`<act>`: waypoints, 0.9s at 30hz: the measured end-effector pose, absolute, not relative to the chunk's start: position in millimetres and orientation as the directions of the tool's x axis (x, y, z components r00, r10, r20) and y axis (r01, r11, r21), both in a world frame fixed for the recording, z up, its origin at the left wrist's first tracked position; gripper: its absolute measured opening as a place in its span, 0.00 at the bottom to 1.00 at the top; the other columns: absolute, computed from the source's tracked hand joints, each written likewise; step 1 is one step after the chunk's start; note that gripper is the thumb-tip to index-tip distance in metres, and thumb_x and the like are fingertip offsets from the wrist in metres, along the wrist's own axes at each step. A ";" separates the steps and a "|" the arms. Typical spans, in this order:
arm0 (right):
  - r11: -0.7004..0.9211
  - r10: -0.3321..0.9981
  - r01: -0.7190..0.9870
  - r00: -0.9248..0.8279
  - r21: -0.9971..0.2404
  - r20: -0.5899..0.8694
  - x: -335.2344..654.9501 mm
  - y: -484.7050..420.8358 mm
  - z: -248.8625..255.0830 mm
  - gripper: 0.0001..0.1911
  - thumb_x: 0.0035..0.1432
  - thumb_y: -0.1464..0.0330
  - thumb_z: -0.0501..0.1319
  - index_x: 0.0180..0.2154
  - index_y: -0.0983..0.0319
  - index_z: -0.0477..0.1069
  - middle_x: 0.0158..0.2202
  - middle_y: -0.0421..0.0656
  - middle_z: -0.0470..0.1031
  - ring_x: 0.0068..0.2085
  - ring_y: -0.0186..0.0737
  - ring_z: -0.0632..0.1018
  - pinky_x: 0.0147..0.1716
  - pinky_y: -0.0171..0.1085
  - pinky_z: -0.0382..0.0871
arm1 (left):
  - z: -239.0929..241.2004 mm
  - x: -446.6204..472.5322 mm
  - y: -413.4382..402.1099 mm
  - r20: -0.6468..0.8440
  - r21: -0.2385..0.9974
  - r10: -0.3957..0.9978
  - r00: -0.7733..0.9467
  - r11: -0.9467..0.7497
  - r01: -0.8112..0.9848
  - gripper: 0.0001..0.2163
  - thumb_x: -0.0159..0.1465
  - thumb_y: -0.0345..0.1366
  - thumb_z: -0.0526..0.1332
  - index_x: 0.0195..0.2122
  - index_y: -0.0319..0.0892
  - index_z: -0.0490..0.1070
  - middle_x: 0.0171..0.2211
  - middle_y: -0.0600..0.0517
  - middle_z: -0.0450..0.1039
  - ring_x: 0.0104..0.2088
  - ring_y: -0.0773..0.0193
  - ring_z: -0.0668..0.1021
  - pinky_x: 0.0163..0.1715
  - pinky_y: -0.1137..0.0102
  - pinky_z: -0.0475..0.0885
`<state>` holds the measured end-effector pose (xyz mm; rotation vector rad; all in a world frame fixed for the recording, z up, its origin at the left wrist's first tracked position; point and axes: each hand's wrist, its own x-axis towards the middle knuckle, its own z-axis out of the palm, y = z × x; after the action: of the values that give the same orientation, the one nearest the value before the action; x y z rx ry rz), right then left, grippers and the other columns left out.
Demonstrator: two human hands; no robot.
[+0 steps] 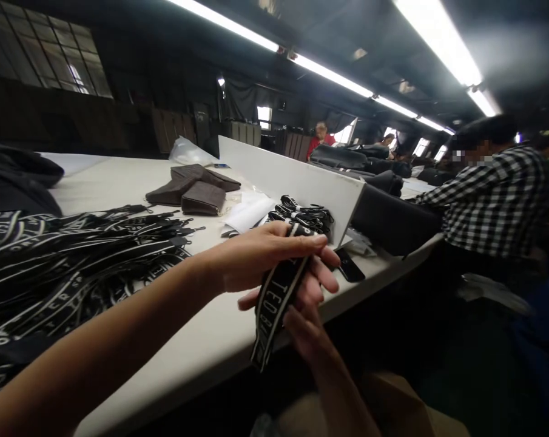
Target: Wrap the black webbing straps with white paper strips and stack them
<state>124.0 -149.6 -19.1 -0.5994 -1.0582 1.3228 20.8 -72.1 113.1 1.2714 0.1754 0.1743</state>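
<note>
In the head view a black strap (276, 297) with white lettering and white edge stripes hangs folded over in front of me, its lower end past the table's front edge. My left hand (265, 252) is closed on the upper part, thumb on top and fingers beneath. Lower down, my right hand (308, 328) is closed at the strap's right side, a little blurred, with its fingertips partly hidden. Many similar straps (74, 261) lie in a loose heap on the left of the white table (201, 358). Just beyond my left hand sits a bundle of coiled straps (301, 212).
Dark brown pouches (195, 188) and white paper (247, 212) lie further back. A white upright panel (292, 182) divides the table. A black phone (350, 266) rests near the edge. On the right stands a person in a checked shirt (497, 194) beside dark bags (392, 218).
</note>
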 end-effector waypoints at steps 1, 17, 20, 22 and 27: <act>0.223 0.948 -0.500 -0.090 -0.837 0.306 112.4 -152.9 -26.3 0.28 0.53 0.49 0.65 0.48 0.63 0.73 0.36 0.48 0.77 0.36 0.46 0.78 0.42 0.44 0.70 | 112.0 19.4 -67.9 -0.003 0.950 0.291 0.957 0.300 -0.088 0.12 0.68 0.35 0.55 0.42 0.32 0.75 0.33 0.44 0.79 0.29 0.63 0.80 0.27 0.74 0.74; -0.068 0.946 -0.658 -0.280 -0.750 0.160 95.3 -134.1 -79.4 0.30 0.65 0.46 0.47 0.33 0.65 0.69 0.27 0.43 0.69 0.23 0.32 0.66 0.26 0.34 0.65 | 107.4 15.7 23.1 -0.194 0.913 0.385 0.902 0.407 0.023 0.19 0.71 0.34 0.45 0.36 0.27 0.72 0.16 0.52 0.64 0.12 0.75 0.62 0.12 0.80 0.63; -0.043 0.961 -0.632 -0.238 -0.774 0.141 94.6 -129.5 -88.3 0.28 0.65 0.47 0.48 0.34 0.64 0.69 0.28 0.45 0.72 0.25 0.35 0.70 0.26 0.34 0.64 | 110.9 14.3 22.3 -0.209 0.891 0.354 0.912 0.453 0.029 0.20 0.71 0.36 0.45 0.37 0.28 0.72 0.16 0.51 0.66 0.13 0.74 0.64 0.13 0.80 0.65; -0.043 0.963 -0.632 -0.234 -0.774 0.137 95.9 -125.7 -92.2 0.28 0.65 0.47 0.47 0.34 0.64 0.69 0.28 0.46 0.74 0.26 0.37 0.71 0.27 0.35 0.65 | 112.6 16.5 22.0 -0.218 0.859 0.372 0.902 0.512 -0.004 0.18 0.71 0.36 0.46 0.41 0.28 0.71 0.21 0.50 0.70 0.16 0.73 0.69 0.18 0.80 0.70; -0.034 0.961 -0.666 -0.226 -0.745 0.158 100.6 -121.0 -93.2 0.29 0.67 0.48 0.45 0.52 0.64 0.67 0.25 0.43 0.72 0.24 0.35 0.68 0.27 0.34 0.62 | 113.1 28.0 25.8 -0.221 0.830 0.590 0.777 0.532 -0.168 0.12 0.68 0.30 0.53 0.48 0.25 0.68 0.27 0.44 0.76 0.26 0.66 0.78 0.28 0.75 0.75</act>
<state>100.6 -121.0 -93.2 -0.4666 -0.8586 1.6084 28.0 25.8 113.1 0.9045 0.5205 0.4769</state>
